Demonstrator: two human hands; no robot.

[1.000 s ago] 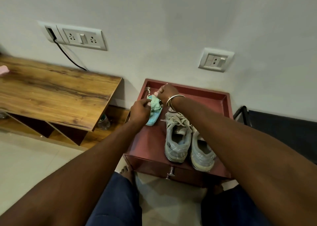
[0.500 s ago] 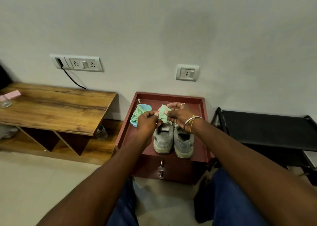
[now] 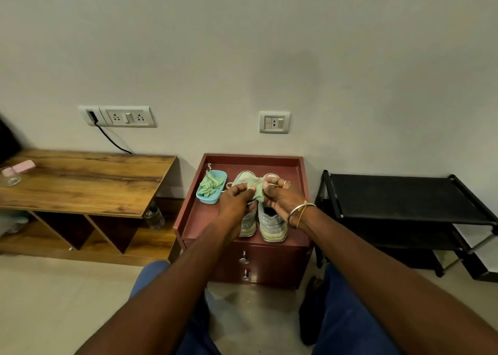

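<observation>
A pair of worn grey sneakers (image 3: 270, 224) stands side by side on top of a dark red cabinet (image 3: 194, 220), toes toward the wall. Above them my left hand (image 3: 235, 197) and my right hand (image 3: 281, 195) both pinch a small pale green cloth (image 3: 256, 187) between them. The right wrist wears bangles. A light blue tub (image 3: 211, 198) holding several more green cloth pieces sits on the cabinet's left side, just left of my left hand.
The cabinet has two drawer knobs (image 3: 244, 260) facing me. A low wooden bench (image 3: 80, 182) with a glass and pink item stands at left, a plastic bottle (image 3: 155, 217) beside it. A black rack (image 3: 404, 201) stands at right. Wall sockets and a cable hang above.
My hands lifted a green cloth out of the blue tub and brought it right, over the sneakers. The camera pulled back and tilted up, showing more wall and the black rack.
</observation>
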